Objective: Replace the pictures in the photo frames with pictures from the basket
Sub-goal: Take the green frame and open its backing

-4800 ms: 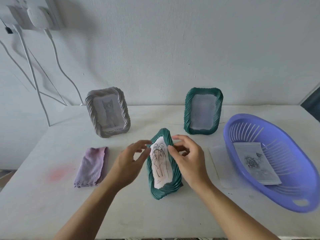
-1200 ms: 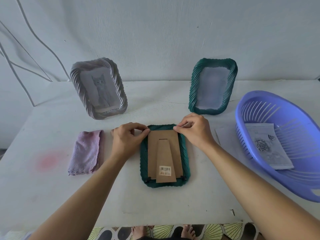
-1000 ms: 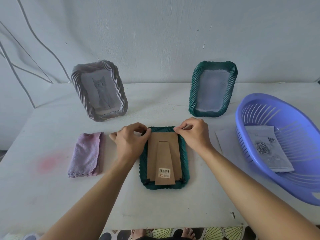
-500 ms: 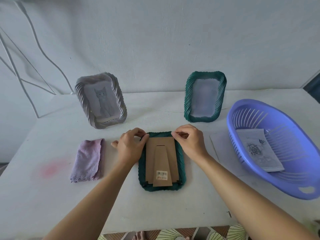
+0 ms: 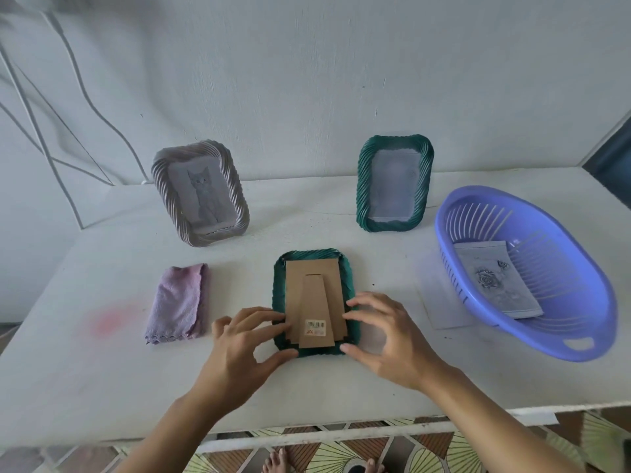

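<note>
Well, nearest to me, bare toes (image 5: 277, 461) show on a patterned floor under the front edge of the bench (image 5: 102, 377). Just above that edge my two hands are over the lower end of a green frame (image 5: 280, 295) that lies face down in the middle of the bench. My left hand (image 5: 239, 343) is open with its fingers spread, the fingertips on the frame's lower left edge and the thumb at the bottom left corner. My right hand (image 5: 389, 339) is open in the same way, with the forefinger on the right edge and the thumb at the bottom right corner. I see no firm grip from either hand.

The frame's brown cardboard back (image 5: 297, 288) faces up, with the fold-out stand (image 5: 316, 302) flat against it and a barcode sticker (image 5: 316, 327) near its lower end. To the left lies a folded purple cloth (image 5: 177, 302), with a faint pink stain (image 5: 109, 322) beyond it. To the right, a pale sheet (image 5: 438, 302) lies against the blue basket (image 5: 580, 264), which holds a picture of a rose (image 5: 495, 285).

Further back, a grey frame (image 5: 164, 186) with a cat picture (image 5: 203, 192) stands on the left, and a second green frame (image 5: 362, 186) stands on the right; I cannot make out its picture. White cables (image 5: 30, 131) run down the wall behind.
</note>
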